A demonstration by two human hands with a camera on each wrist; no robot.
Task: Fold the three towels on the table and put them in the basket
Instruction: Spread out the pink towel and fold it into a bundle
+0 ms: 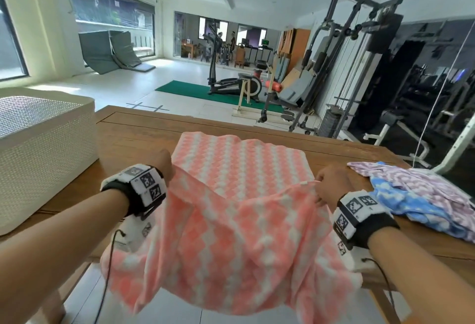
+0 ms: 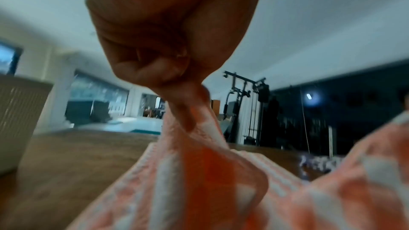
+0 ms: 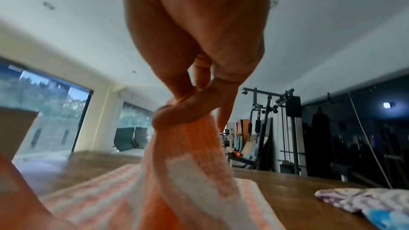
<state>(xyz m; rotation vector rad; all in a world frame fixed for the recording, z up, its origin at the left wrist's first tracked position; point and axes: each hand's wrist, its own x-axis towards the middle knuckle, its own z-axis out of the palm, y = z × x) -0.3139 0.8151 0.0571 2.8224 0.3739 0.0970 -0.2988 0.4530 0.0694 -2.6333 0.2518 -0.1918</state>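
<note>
Head view shows the left hand [image 1: 164, 167] and right hand [image 1: 330, 186] each pinching a near corner of the pink-and-white checked towel [image 1: 239, 195], whose far half lies ahead on the wooden table [image 1: 133, 133], so folding goes forward.

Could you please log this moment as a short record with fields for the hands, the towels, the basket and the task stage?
left hand: pinches the pink towel at its left side
right hand: pinches the same towel at its right side
pink towel: far part flat on the table, near part hanging off the table's near edge
other towels: purple towel and blue towel heaped unfolded at the right
basket: white, at the table's left; contents hidden
stage: first fold under way
</note>
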